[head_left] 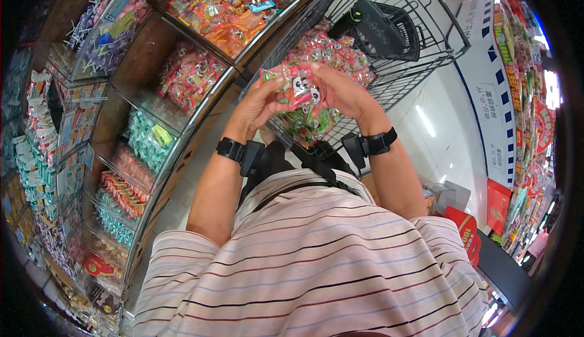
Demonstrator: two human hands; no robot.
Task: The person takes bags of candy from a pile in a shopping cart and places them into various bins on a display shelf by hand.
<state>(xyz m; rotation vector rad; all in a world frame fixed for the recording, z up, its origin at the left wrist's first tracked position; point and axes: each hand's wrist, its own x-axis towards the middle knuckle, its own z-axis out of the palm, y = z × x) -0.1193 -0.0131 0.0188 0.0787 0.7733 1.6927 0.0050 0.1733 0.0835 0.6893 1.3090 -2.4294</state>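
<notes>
Between my two hands, over the near end of a shopping cart (389, 102), is a small red and clear candy packet (299, 86) with a panda face on it. My left hand (258, 102) grips its left side, thumb on top. On the right side my right hand (344, 90) pinches the edge with the thumb up and the fingers curled beneath. Whether a second packet lies under it I cannot tell. Inside the cart is a heap of similar red packets (350, 63), with some green-wrapped packets (307, 124) at the near end below my hands.
A black plastic piece (386, 29) rests at the cart's far end. Along the left runs a shelf of candy bins: red panda packets (191, 76), orange-wrapped sweets (225, 11), teal-wrapped sweets (149, 139) and lollipops (97, 29). Packed goods (526, 93) line the far right.
</notes>
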